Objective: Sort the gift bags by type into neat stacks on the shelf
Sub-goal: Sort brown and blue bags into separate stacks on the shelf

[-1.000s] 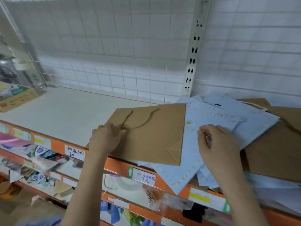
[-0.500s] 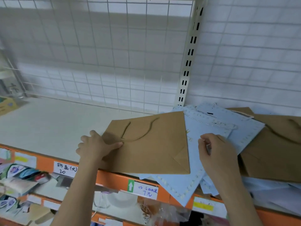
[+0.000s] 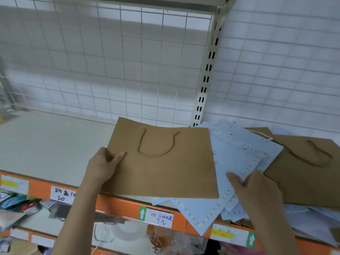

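Flat brown kraft gift bag (image 3: 165,162) at centre frame, lying on the white shelf (image 3: 51,144) with its lower edge reaching the shelf's front lip; its brown cord handle (image 3: 156,144) forms a U on the upper face. The left hand (image 3: 103,166) grips the bag's left edge, thumb on top and the other fingers hidden beneath the paper. Right of centre, several pale blue gift bags (image 3: 239,159) with dotted borders lie fanned at angles, partly under the brown bag, their corners overhanging the shelf front. The right hand (image 3: 257,190) rests on these blue bags at lower right, thumb extended across the paper and fingers curled at their edge; whether it pinches a bag cannot be told. A second brown gift bag (image 3: 303,172) with its own cord handle lies at the far right, partly covering the blue bags. The orange shelf edge (image 3: 119,205) crosses the lower frame and carries handwritten price labels (image 3: 161,219), one beside a green arrow tag. Behind the shelf, in the upper frame, a white wire grid panel (image 3: 110,61) and a slotted upright (image 3: 207,76). Blurred goods fill the lower shelf (image 3: 22,214) at lower left.
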